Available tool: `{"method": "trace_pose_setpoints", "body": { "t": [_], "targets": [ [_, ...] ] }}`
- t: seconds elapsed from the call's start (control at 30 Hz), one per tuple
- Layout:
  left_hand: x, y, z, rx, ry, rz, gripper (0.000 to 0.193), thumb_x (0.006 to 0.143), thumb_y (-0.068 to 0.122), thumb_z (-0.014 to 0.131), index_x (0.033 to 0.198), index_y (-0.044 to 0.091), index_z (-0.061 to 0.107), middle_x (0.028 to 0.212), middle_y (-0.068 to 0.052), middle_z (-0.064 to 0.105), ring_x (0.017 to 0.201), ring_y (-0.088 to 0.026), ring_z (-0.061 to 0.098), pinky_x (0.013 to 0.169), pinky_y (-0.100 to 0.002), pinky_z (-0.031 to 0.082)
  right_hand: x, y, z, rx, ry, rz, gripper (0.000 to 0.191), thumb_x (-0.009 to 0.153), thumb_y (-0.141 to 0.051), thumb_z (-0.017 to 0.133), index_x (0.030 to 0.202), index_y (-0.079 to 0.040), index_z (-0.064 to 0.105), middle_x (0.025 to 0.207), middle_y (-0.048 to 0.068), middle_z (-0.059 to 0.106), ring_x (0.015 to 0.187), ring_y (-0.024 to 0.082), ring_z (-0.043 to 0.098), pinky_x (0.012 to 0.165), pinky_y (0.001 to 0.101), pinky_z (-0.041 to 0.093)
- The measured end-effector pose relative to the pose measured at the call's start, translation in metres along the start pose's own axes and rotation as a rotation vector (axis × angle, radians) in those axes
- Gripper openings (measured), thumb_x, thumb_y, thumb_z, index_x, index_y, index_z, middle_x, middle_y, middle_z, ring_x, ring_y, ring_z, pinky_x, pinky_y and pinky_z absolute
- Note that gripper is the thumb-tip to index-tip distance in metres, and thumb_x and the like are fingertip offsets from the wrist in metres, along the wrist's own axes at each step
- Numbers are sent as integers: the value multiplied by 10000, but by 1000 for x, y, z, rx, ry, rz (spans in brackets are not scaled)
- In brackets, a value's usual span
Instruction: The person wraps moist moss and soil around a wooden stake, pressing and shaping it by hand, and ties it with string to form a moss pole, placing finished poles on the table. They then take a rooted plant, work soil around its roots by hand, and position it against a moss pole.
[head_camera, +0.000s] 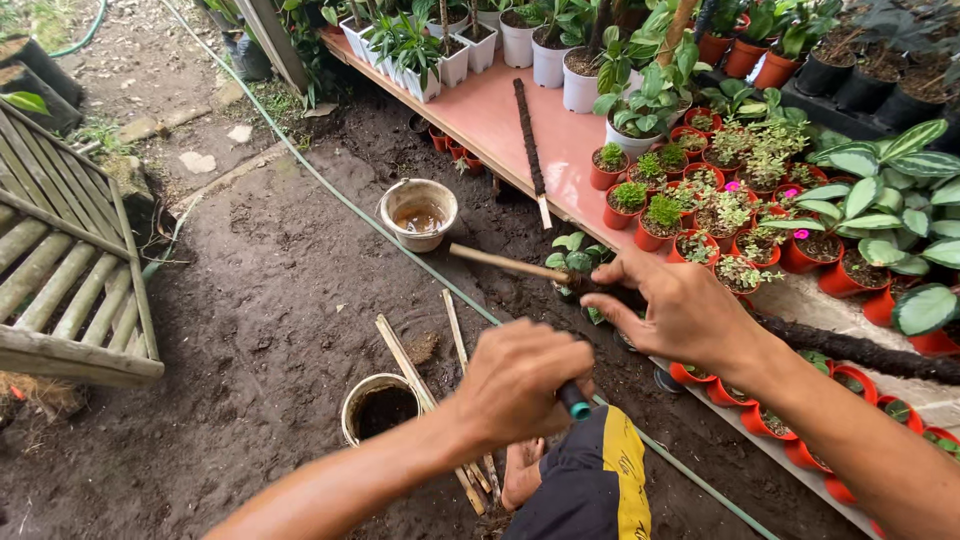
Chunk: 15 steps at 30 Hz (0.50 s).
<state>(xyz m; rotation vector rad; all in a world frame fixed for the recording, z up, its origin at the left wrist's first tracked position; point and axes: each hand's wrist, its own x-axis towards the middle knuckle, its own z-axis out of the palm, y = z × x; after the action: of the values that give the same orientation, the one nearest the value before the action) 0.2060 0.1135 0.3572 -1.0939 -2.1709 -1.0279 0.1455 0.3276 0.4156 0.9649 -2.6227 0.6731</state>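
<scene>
1. While the ground below is bare dark soil, the left hand (515, 380) is seen closed in a fist around a tool with a green-tipped handle (573, 401); only the handle's end shows past the fingers, so what kind of tool it is cannot be told.
2. The right hand (680, 305) is held just beyond the left, with its fingers curled over a long coir-wrapped pole (860, 350), and the pole is gripped near where the dark wrapping ends.
3. From that grip a bare wooden end (500, 262) is extended to the left, toward a white bucket (419, 213) holding brownish water.
4. A second bucket (380, 405), holding dark soil, is set on the ground near the left forearm.
5. Thin bamboo sticks (420, 385) are laid on the soil beside that bucket.
6. A green hose (330, 190) is run across the ground under the hands.
7. A pink table (500, 110) is loaded with small red pots (700, 215) and white pots (548, 60) of plants.
8. A second coir pole (529, 140) is laid on that table.
</scene>
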Motion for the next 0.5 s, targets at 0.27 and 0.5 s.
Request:
{"method": "trace_pose_setpoints", "body": {
  "t": [0.27,0.5],
  "targets": [
    [73,-92,-64,-57,-468,-335,416,836,319,874,706,101,545,583,-3,487,529,-155,478,497,-356,337,-11,-19,-2,182,-180,-241,310,815,-266,839,914,-41,650,900,97,789,765,238,782,660,362,613],
    [-17,-25,37,-761,147,-825,288,1000,267,685,797,91,581,717,15,611,692,-103,569,595,-272,453,2,3,3,364,-33,176,319,814,-221,815,1049,-33,707,872,82,821,730,150,802,601,291,636]
  ]
}}
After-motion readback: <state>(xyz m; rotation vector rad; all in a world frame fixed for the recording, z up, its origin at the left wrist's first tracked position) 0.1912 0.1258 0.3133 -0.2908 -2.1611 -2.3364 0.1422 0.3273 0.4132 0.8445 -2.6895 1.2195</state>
